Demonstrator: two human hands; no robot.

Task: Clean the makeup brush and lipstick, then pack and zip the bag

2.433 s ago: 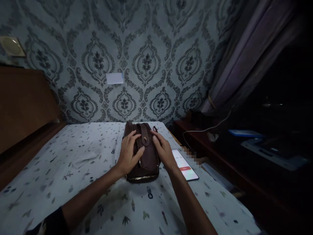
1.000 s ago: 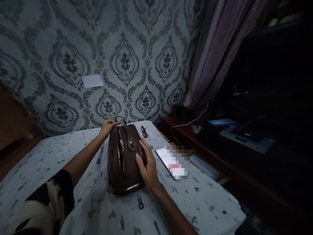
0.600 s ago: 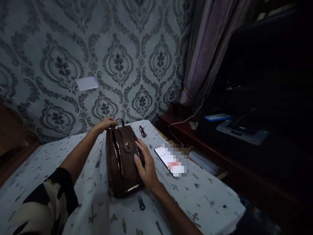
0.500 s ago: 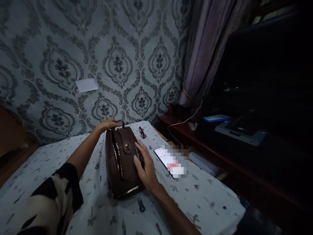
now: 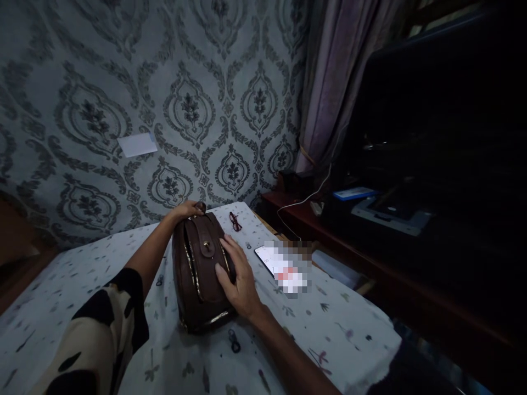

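Observation:
A dark brown leather bag point(image 5: 208, 291) with gold zippers and a small clasp tab lies on a white patterned cloth. My left hand point(image 5: 187, 210) is at its far end, with the fingers closed at the top handle point(image 5: 200, 207); part of the grip is hidden. My right hand point(image 5: 240, 282) lies on the bag's right side, its thumb apart from its stretched fingers. Just right of that hand is a phone point(image 5: 265, 257) with a lit screen, partly blurred out. Folded red glasses point(image 5: 235, 221) rest beyond the bag.
A patterned wall point(image 5: 189, 109) with a white card point(image 5: 138, 145) on it rises behind. To the right are a dark red table edge point(image 5: 288, 200), a white cable point(image 5: 304, 203), a large dark screen-like object point(image 5: 411, 126) and a blue-edged item point(image 5: 354, 193). A purple curtain point(image 5: 329, 82) hangs in the corner.
My left hand has moved right onto the handle, which now leans over. My right hand stays on the bag's side. The whole view has shifted slightly.

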